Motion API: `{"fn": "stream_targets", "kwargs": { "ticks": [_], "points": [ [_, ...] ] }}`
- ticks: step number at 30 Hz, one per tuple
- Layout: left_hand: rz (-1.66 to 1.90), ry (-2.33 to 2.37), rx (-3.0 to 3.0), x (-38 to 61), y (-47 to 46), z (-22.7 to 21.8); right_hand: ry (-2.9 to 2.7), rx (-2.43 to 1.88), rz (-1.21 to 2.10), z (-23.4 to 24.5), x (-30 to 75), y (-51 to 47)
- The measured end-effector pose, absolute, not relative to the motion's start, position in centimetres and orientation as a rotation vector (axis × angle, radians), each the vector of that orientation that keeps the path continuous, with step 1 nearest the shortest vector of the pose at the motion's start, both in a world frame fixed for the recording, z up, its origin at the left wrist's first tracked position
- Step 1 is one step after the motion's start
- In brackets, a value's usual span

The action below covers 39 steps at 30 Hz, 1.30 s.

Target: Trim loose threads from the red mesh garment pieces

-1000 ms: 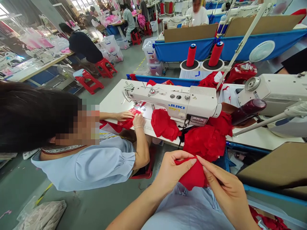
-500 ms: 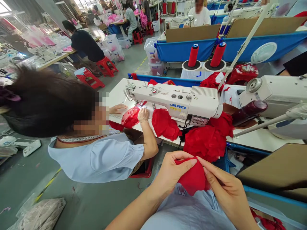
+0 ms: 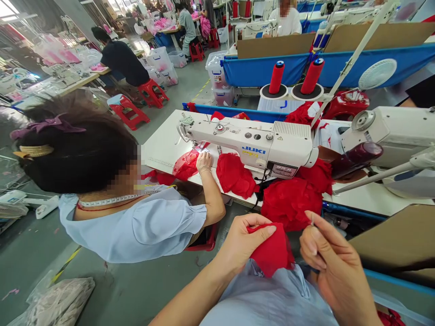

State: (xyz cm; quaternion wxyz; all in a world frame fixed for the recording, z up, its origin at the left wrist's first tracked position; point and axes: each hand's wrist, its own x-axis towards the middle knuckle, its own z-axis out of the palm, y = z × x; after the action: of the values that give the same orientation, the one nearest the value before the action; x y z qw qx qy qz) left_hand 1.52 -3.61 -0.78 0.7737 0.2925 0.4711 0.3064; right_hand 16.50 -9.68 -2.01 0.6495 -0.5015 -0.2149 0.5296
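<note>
My left hand (image 3: 239, 244) pinches a folded piece of red cloth (image 3: 275, 253) between thumb and fingers, low in front of my body. The cloth hangs down over my light blue clothing (image 3: 268, 299). To the right and apart from the cloth, my right hand (image 3: 335, 262) is raised with its fingers curled. Between its fingertips shows a thin, pale, needle-like thing (image 3: 312, 220), too small to make out well. Just beyond my hands a heap of red cloth pieces (image 3: 288, 203) lies at the sewing table's front edge.
On my left, a co-worker in a light blue top (image 3: 136, 226) sits with a hand (image 3: 204, 160) on red fabric (image 3: 186, 164) at a white sewing machine (image 3: 244, 136). Red thread cones (image 3: 277, 78) stand behind it. A cardboard panel (image 3: 390, 235) is at my right.
My right hand has come away from the red cloth, up and to the right, with the thin thing between its fingertips. My left hand keeps the cloth. The co-worker's head has turned and lowered.
</note>
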Motion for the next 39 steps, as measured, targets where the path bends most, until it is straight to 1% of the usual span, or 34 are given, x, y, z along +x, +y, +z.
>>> {"fn": "stream_targets", "kwargs": {
  "ticks": [4, 9, 12, 14, 19, 22, 24, 27, 29, 30, 31, 35, 36, 37, 39],
  "points": [
    [0.728, 1.072, 0.787, 1.3, -3.5, -0.8, -0.755, -1.239, 1.089, -1.6, 17.7, -9.4],
    [0.746, 1.075, 0.971, 1.4, -3.7, -0.7, -1.316, -1.39, 0.652, -1.5, 17.7, -8.9],
    [0.752, 1.086, 1.061, 1.5, -3.8, -0.6, -1.487, -1.395, 0.519, -1.1, 17.6, -8.2],
    [0.754, 1.098, 1.126, 1.5, -3.9, -0.5, -1.537, -1.399, 0.488, -0.9, 17.6, -7.8],
    [0.769, 1.096, 1.308, 1.6, -4.0, -0.7, -1.522, -1.34, 0.619, -1.0, 17.0, -7.6],
    [0.764, 1.094, 1.456, 1.8, -4.1, -1.1, -1.521, -1.37, 0.612, -1.5, 16.3, -8.0],
    [0.718, 1.097, 1.566, 1.8, -4.1, -1.3, -1.603, -1.397, 0.475, -1.7, 16.3, -8.1],
    [0.636, 1.132, 1.703, 1.6, -3.9, -1.6, -1.791, -1.336, 0.068, -1.8, 17.3, -7.7],
    [0.6, 1.161, 1.756, 1.4, -3.7, -1.7, -1.855, -1.297, -0.055, -1.7, 18.2, -7.3],
    [0.595, 1.174, 1.777, 1.3, -3.6, -1.7, -1.875, -1.297, -0.024, -1.6, 18.5, -7.2],
    [0.595, 1.181, 1.795, 1.2, -3.6, -1.7, -1.885, -1.29, 0.074, -1.5, 18.6, -7.2],
    [0.6, 1.133, 1.887, 0.9, -3.0, -1.4, -1.864, -1.196, 0.614, -1.3, 18.4, -7.9],
    [0.585, 1.088, 1.918, 0.8, -2.8, -1.1, -1.878, -1.199, 0.651, -1.3, 18.4, -8.1],
    [0.563, 1.03, 1.948, 0.6, -2.6, -0.9, -1.916, -1.222, 0.606, -1.1, 18.4, -8.2],
    [0.533, 0.911, 1.996, 0.1, -2.3, -0.4, -1.995, -1.28, 0.405, -0.7, 18.7, -8.4]
  ]
}}
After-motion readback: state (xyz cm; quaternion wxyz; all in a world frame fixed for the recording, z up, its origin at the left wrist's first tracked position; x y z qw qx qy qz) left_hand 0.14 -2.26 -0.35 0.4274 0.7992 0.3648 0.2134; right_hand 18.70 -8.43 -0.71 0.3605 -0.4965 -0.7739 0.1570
